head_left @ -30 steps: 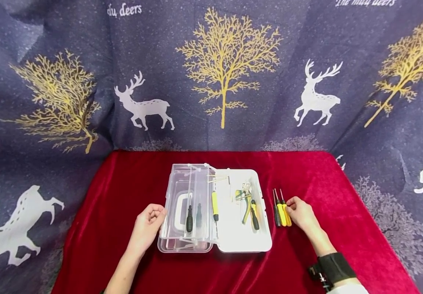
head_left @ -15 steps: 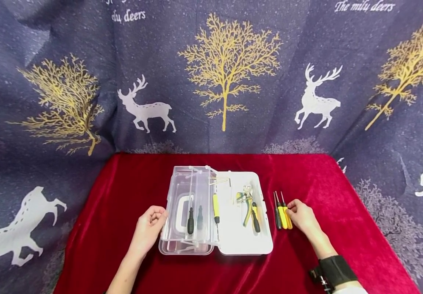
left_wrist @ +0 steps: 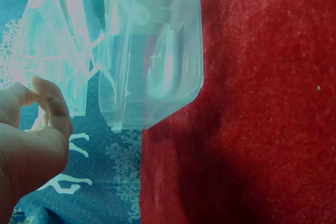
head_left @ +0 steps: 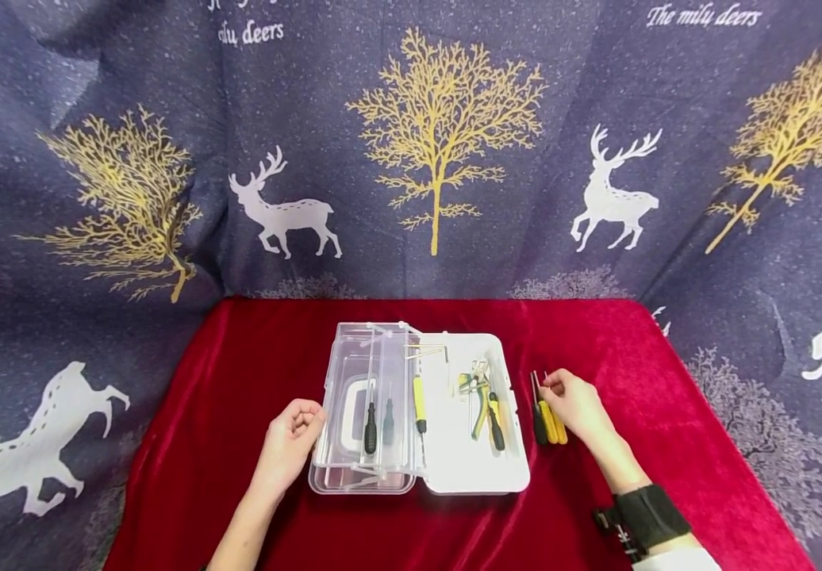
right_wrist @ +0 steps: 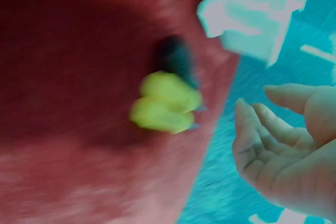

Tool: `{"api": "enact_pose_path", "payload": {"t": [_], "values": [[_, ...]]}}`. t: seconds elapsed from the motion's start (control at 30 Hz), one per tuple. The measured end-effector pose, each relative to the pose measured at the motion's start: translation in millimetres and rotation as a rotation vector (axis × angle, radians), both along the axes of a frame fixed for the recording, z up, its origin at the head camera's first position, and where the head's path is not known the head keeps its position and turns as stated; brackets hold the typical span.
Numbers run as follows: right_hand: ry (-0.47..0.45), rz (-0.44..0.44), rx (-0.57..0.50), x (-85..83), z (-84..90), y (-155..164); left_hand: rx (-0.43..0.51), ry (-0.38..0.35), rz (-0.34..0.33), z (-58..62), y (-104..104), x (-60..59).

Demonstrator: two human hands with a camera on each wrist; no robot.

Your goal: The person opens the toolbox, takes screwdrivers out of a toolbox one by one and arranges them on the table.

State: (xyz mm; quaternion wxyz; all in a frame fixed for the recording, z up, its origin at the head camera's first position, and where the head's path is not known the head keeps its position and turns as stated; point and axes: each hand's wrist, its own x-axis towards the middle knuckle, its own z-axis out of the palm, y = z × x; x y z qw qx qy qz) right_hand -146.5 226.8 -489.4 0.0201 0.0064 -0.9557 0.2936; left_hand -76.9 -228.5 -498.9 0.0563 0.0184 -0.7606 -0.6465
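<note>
Risk first: your right hand (head_left: pixel 577 406) hovers over three screwdrivers (head_left: pixel 548 419) lying side by side, touching, on the red worktop (head_left: pixel 254 357) just right of the case (head_left: pixel 478 468). From this angle I judge a pick of one would likely roll or drag its neighbours, since the handles are round and packed together; the velvet cover may also bunch under a sliding tip. Second risk: the clear lid (head_left: pixel 354 476) stands open on the left, and a push from your left hand (head_left: pixel 288 440) could swing it or shift the whole case.

Right fingers (right_wrist: pixel 262 129): loosely spread and slightly bent, holding nothing, just above the yellow handles (right_wrist: pixel 163 103); wrist view is blurred, so contact cannot be confirmed. Left fingers (left_wrist: pixel 52 108): curled in loosely beside the lid's outer edge, near it, gripping nothing. Pliers (head_left: pixel 485 404) and a yellow driver (head_left: pixel 419 400) lie inside the case.
</note>
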Motion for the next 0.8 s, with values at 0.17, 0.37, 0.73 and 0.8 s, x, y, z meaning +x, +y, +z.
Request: {"api": "enact_pose_path", "payload": {"t": [0.17, 0.37, 0.73, 0.8], "values": [[0.047, 0.119, -0.056, -7.9, 35.6, -33, 0.003, 0.009, 0.001, -0.7, 1, -0.1], [0.105, 0.276, -0.054, -9.8, 74.0, -88, 0.015, -0.006, 0.0, 3.0, 3, 0.0], [0.112, 0.605, -0.036, 3.7, 97.8, -182, -0.032, -0.024, 0.004, 4.6, -1, -0.5], [0.103, 0.677, -0.027, 7.9, 96.2, -193, -0.035, -0.027, 0.002, 5.1, -1, 0.1]]}}
